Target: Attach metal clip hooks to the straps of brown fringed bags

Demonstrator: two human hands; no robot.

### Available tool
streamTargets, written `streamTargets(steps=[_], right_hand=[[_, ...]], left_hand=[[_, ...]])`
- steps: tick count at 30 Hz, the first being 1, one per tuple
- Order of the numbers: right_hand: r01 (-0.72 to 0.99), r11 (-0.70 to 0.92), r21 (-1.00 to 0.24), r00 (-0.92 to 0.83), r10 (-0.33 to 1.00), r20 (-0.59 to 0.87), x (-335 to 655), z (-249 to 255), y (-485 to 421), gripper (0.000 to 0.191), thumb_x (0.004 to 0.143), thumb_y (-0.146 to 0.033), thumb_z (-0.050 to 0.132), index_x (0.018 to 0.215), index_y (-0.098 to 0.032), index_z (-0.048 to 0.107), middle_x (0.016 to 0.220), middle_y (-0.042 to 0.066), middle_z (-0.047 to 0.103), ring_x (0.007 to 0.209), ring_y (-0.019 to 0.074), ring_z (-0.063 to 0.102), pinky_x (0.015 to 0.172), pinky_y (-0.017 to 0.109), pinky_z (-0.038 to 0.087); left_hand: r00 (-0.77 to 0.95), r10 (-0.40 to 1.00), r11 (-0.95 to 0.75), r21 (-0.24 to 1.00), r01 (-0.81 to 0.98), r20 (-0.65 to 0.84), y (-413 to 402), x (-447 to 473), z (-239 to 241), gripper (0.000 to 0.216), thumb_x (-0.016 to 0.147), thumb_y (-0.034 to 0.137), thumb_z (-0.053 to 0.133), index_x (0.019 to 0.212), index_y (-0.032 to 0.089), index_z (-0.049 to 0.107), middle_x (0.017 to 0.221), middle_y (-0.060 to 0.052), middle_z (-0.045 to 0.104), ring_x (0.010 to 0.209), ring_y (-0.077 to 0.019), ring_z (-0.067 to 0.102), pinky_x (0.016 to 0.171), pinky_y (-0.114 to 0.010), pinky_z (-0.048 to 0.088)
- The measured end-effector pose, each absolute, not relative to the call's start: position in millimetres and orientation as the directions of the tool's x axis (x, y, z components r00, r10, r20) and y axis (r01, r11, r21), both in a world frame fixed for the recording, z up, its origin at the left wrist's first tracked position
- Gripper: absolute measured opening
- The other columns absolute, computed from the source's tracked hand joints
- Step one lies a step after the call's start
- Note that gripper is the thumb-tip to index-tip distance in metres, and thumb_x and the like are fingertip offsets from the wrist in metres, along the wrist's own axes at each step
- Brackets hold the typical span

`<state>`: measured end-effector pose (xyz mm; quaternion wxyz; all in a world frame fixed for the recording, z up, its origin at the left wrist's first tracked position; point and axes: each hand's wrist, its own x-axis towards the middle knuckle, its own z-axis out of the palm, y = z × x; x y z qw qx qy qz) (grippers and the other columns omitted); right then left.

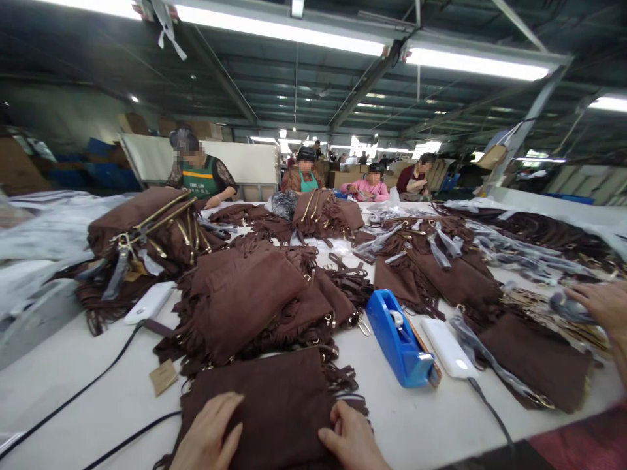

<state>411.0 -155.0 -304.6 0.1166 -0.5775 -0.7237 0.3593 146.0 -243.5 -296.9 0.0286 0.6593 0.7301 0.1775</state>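
Observation:
A flat brown fringed bag (274,398) lies on the table right before me. My left hand (210,431) rests on its left part, fingers stretched out and thumb apart. At the bag's right edge, my right hand (353,434) has its thumb on top and its fingers curled in at the edge. Just beyond lies a pile of similar brown bags (245,294), with gold-coloured clasps and fringes showing. A small tan tag (163,376) is on the table to the left of the bag.
Right of my bag stand a blue tape dispenser (399,339) and a white corded device (448,346); another white device (149,302) is at left. A co-worker's hand (600,303) holds something plastic-wrapped at far right. More bags and wrapped straps cover the table; several people work across it.

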Motion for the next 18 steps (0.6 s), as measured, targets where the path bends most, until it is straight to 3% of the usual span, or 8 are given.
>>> streamTargets(steps=[4, 8, 12, 16, 18], right_hand=[[0.700, 0.096, -0.708, -0.385, 0.885, -0.261, 411.1, -308.4, -159.7, 0.008, 0.063, -0.022, 0.056, 0.066, -0.020, 0.049, 0.057, -0.002, 0.055, 0.058, 0.0153, 0.051, 0.053, 0.024, 0.029], [0.664, 0.111, -0.739, -0.393, 0.893, -0.219, 413.0, -320.2, -164.8, 0.007, 0.066, -0.020, 0.056, 0.068, -0.020, 0.049, 0.050, -0.006, 0.049, 0.051, 0.0121, 0.047, 0.051, 0.022, 0.028], [0.618, 0.124, -0.776, -0.397, 0.902, -0.172, 416.9, -332.4, -165.9, 0.009, 0.066, -0.020, 0.058, 0.070, -0.020, 0.050, 0.050, -0.007, 0.050, 0.051, 0.0107, 0.046, 0.050, 0.020, 0.030], [0.492, 0.101, -0.865, -0.425, 0.895, -0.137, 418.7, -337.6, -162.8, 0.009, 0.069, -0.025, 0.055, 0.076, -0.019, 0.052, 0.050, -0.008, 0.047, 0.051, 0.0098, 0.044, 0.052, 0.021, 0.032], [0.396, 0.067, -0.916, -0.409, 0.906, -0.111, 416.2, -337.1, -160.9, 0.018, 0.071, -0.033, 0.053, 0.082, -0.018, 0.053, 0.053, -0.007, 0.045, 0.052, 0.0103, 0.044, 0.053, 0.022, 0.033]], left_hand=[[-0.088, 0.995, 0.074, 0.251, 0.965, 0.045, -183.3, 179.8, -265.9, 0.041, 0.083, 0.026, 0.037, 0.119, 0.012, 0.050, 0.123, -0.012, 0.054, 0.117, -0.0234, 0.045, 0.100, -0.037, 0.034], [-0.039, 0.993, 0.065, 0.244, 0.968, -0.110, -143.7, 195.1, -259.0, 0.035, 0.077, 0.035, 0.046, 0.099, 0.012, 0.059, 0.105, -0.014, 0.059, 0.102, -0.0300, 0.053, 0.089, -0.043, 0.038], [-0.007, 0.977, 0.071, 0.297, 0.952, -0.212, -128.9, 186.5, -251.3, 0.024, 0.068, 0.033, 0.056, 0.086, 0.017, 0.058, 0.091, -0.008, 0.063, 0.088, -0.0236, 0.060, 0.075, -0.031, 0.043], [-0.025, 0.981, 0.086, 0.320, 0.943, -0.190, -137.2, 180.6, -218.0, 0.007, 0.070, 0.026, 0.052, 0.075, 0.021, 0.053, 0.083, -0.001, 0.064, 0.085, -0.0194, 0.060, 0.070, -0.026, 0.040], [-0.031, 0.992, 0.070, 0.320, 0.945, -0.126, -147.6, 181.5, -194.6, 0.003, 0.073, 0.024, 0.050, 0.073, 0.021, 0.051, 0.083, 0.000, 0.062, 0.084, -0.0180, 0.058, 0.070, -0.026, 0.039]])
